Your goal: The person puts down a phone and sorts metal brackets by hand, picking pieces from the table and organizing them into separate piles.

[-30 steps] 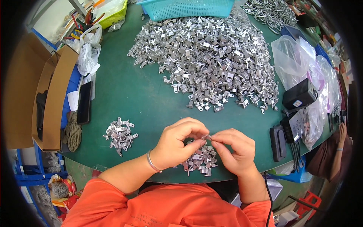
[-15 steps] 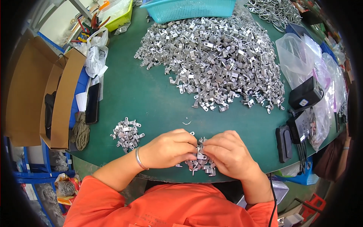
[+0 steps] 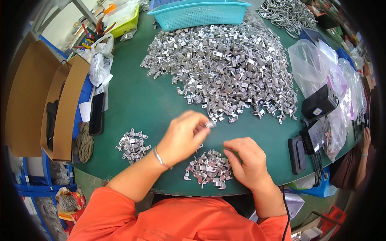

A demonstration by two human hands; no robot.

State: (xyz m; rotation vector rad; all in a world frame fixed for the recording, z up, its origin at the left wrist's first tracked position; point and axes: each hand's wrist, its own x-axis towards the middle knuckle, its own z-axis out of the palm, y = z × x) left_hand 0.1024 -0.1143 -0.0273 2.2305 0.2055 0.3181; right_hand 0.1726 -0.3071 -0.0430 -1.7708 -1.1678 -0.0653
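Small silver metal brackets lie in a big pile on the far side of the green table. My left hand, a bangle at its wrist, is raised over the table in front of that pile. Its thumb and fingers pinch a metal bracket, partly blurred. My right hand hovers beside a smaller heap of brackets near the table's front edge, thumb and fingers apart with nothing between them. Another small heap of brackets sits to the left, beyond my left forearm.
A turquoise basket stands behind the big pile, with metal rings to its right. Clear plastic bags, a black box and a dark case line the right side. A phone and cardboard box are left.
My left hand has moved forward from the near heap, carrying a bracket. My right hand has drawn back slightly to the right and opened, uncovering that heap.
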